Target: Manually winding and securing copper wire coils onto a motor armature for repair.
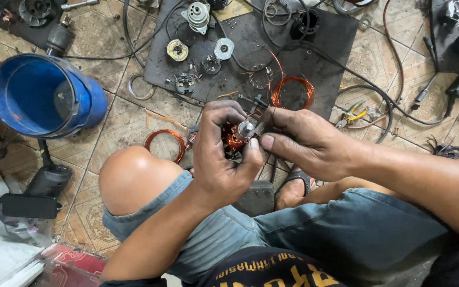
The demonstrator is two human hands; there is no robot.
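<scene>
The left hand [220,159] is wrapping its curled fingers around a small motor armature [238,135], holding it up over the lap with the steel shaft end facing the camera, seemingly so the copper winding stays in reach. The right hand [306,141] is coming in from the side, thumb and fingertips pinched close at the shaft, gripping something too small to tell. Loose copper wire coils [292,91] are lying at the near edge of the dark mat [325,48] on the tiled floor [118,119].

Dark phone screen [26,205], lower left, on floor.
</scene>
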